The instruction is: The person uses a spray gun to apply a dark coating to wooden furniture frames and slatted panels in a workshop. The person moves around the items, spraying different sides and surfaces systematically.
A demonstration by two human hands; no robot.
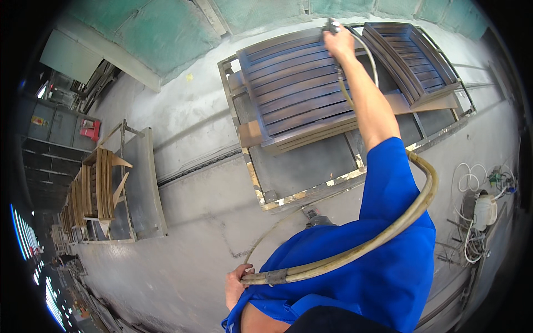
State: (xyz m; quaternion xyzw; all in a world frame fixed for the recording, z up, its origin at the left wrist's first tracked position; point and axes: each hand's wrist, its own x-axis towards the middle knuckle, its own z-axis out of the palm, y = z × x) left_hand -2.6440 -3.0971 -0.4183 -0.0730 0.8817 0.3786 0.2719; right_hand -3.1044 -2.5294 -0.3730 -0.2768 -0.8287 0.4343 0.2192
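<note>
With my arm stretched out, my right hand (pixel 340 44) is closed round a spray gun (pixel 332 26) at the far edge of a slatted wooden panel (pixel 302 83). The panel's slats are dark brown with a bluish sheen, and more panels lie stacked under it. A pale hose (pixel 369 55) and a yellowish one run back from the gun along my arm. Low at my left side, my left hand (pixel 237 283) grips the thick taped hose bundle (pixel 327 261), which crosses my blue shirt and loops round my right elbow.
The panels rest on a paint-spattered metal frame cart (pixel 294 198). Further right on it stands another slatted wooden piece (pixel 411 61). A second cart with brown slatted pieces (pixel 99 186) is at left. Tangled hoses lie by a white container (pixel 485 212) at right. Green filter walls (pixel 150 33) rise behind.
</note>
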